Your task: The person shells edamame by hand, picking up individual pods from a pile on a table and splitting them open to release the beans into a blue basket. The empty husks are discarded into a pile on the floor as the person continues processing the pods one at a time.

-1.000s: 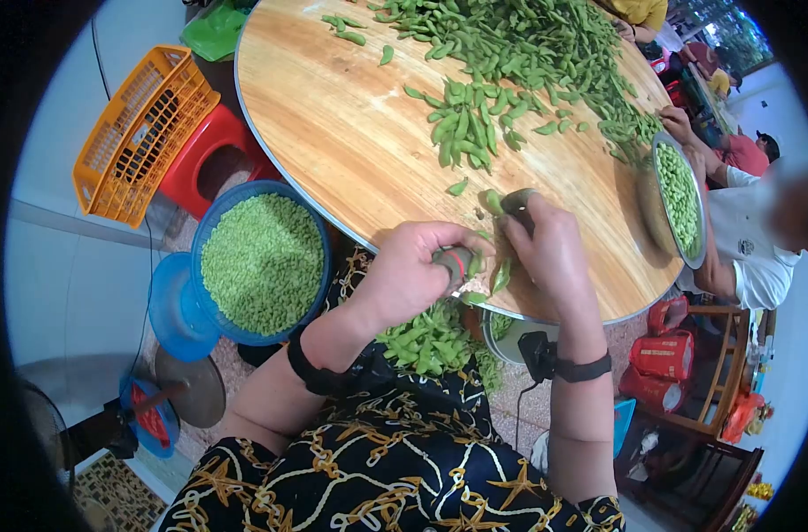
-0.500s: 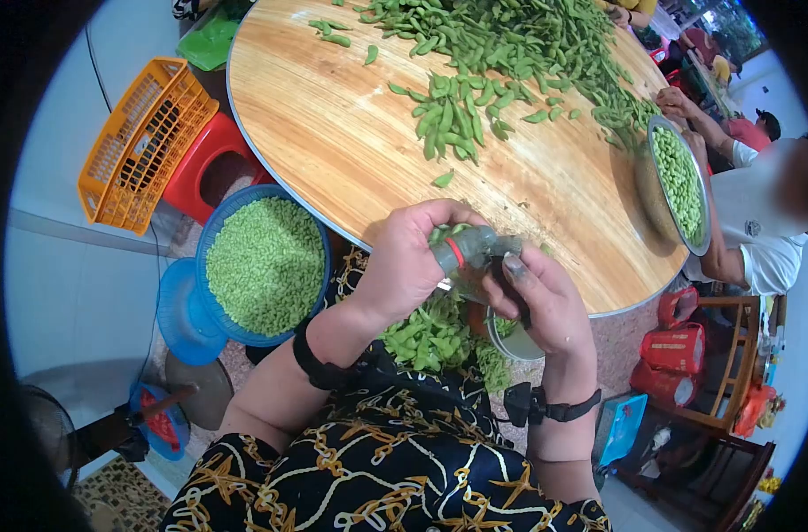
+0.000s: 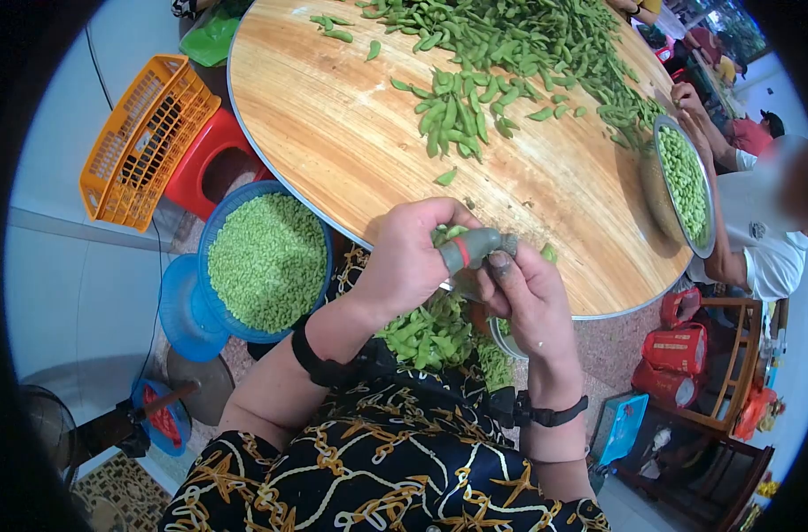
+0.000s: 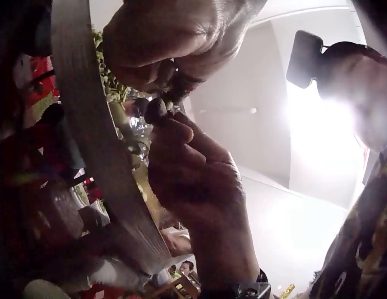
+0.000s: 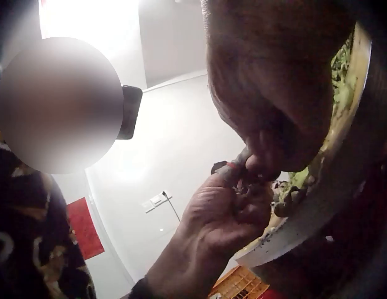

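In the head view my left hand (image 3: 410, 253) grips green soybean pods (image 3: 441, 234) over the near table edge. A grey finger cover (image 3: 468, 248) with a red band wraps its thumb. Facing it, my right hand (image 3: 538, 301) has its fingers curled, the thumb and a dark-covered fingertip pinched together right at the left thumb's tip. What it pinches is mostly hidden, a pod by its look. Both hands meet in the left wrist view, where the right hand (image 4: 193, 180) is lower. Below them lies a heap of pods (image 3: 430, 332) at my lap.
A round wooden table (image 3: 333, 115) bears a big pile of soybean pods (image 3: 510, 44). To the left stands a blue basket (image 3: 210, 306) of shelled beans beside a red stool (image 3: 191, 182) and an orange crate (image 3: 138, 146). A metal bowl (image 3: 656, 199) of beans is near another person (image 3: 741, 213).
My right hand has come back from the tabletop, left and down, to meet the left hand. Over the last half second both hands have stayed together with small finger movements.
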A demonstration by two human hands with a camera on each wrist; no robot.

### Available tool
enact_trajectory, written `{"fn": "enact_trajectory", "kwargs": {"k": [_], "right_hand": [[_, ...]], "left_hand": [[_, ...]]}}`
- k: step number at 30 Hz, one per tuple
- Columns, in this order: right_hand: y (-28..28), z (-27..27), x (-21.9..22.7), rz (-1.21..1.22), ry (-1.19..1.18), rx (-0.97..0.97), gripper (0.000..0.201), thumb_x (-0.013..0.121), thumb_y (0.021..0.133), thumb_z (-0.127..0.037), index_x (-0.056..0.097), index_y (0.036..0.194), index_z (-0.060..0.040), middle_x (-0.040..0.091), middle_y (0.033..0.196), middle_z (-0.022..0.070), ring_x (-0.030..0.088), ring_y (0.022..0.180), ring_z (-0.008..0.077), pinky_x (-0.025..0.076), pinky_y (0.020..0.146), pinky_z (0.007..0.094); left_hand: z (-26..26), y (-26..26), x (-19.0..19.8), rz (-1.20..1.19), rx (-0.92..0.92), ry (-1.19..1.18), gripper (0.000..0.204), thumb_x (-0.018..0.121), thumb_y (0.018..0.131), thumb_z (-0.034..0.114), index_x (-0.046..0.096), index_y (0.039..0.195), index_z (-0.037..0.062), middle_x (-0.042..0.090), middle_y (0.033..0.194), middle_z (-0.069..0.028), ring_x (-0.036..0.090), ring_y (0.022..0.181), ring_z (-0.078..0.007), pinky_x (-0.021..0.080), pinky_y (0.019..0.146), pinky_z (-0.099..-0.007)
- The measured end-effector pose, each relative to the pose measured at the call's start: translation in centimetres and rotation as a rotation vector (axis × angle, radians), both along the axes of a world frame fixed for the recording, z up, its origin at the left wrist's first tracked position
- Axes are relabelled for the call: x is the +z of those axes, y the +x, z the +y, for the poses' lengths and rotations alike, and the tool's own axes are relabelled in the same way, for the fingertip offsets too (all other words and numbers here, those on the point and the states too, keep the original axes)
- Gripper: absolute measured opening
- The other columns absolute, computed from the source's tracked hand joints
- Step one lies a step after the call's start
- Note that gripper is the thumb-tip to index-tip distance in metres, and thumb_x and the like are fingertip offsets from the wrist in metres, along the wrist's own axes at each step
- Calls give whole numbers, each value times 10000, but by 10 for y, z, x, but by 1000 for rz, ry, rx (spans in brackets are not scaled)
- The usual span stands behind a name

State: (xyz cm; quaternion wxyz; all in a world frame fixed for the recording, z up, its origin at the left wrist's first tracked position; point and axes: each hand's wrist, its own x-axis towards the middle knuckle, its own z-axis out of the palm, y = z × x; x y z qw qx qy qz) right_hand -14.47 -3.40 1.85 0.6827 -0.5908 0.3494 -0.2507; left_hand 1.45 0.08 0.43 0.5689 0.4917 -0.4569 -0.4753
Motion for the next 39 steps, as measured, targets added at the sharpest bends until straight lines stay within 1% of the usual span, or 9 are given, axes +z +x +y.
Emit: {"fn": "enact_trajectory", "kwargs": {"k": [8,11,13,22,28,30,33,37,39], "right_hand": [[1,9,2,-520,796,172,200,429,946,-187,516,1026,-26,439,598,-24,329,446,36,259,402,174],[5,5,0,-390,550,54,177,453,933,-167,530,992,-20,444,597,-30,322,454,31,258,418,172],[3,-1,-2,-139,153,-65,138,472,919,-125,544,956,-13,465,610,-28,323,467,27,257,433,174],[-1,-10,4,-461,680,75,134,463,919,-114,549,926,-12,474,613,-11,342,462,38,273,427,177],[7,-10,1,406,-862,-178,129,488,891,-50,525,771,-17,483,585,-45,440,504,45,329,431,203],[7,-13,5,397,-831,-182,138,488,891,-51,537,767,-15,476,580,-52,436,500,37,328,432,199],[1,-23,13,27,116,-132,115,487,902,-84,554,823,-34,460,561,-42,388,451,36,281,418,180],[-3,-25,15,-305,562,-135,94,512,904,-114,550,862,-39,493,593,-27,355,455,19,254,414,177],[1,-21,9,-213,374,-166,91,520,900,-111,555,857,-39,495,597,-30,362,455,22,258,416,175]], "left_hand": [[-1,13,-23,528,-342,-84,179,689,767,165,587,708,31,574,715,-27,511,630,-88,392,580,-203],[-4,4,-24,752,-345,17,156,675,787,113,596,889,26,584,754,19,525,682,-31,417,584,-162],[-8,-6,-18,531,-37,-84,163,660,795,97,584,921,27,586,816,4,541,726,-41,424,600,-160],[-11,5,-20,991,-341,106,161,633,811,85,557,944,36,579,832,-7,545,717,-53,442,601,-171],[-18,-10,-13,603,-73,64,273,691,752,46,531,973,34,559,851,3,541,772,-63,456,672,-195],[-22,-10,-16,404,36,-11,312,695,749,47,531,1014,24,569,870,-4,538,825,-79,444,740,-213],[-20,-6,-9,278,2,100,361,703,740,43,525,1053,13,578,889,-16,533,853,-93,427,794,-227],[-24,-3,-7,216,-58,5,355,688,755,54,530,1069,5,581,895,-24,536,823,-78,436,715,-200],[-22,1,-10,799,-213,158,310,643,793,61,537,1077,-3,581,888,-25,532,761,-56,411,602,-159]]}}
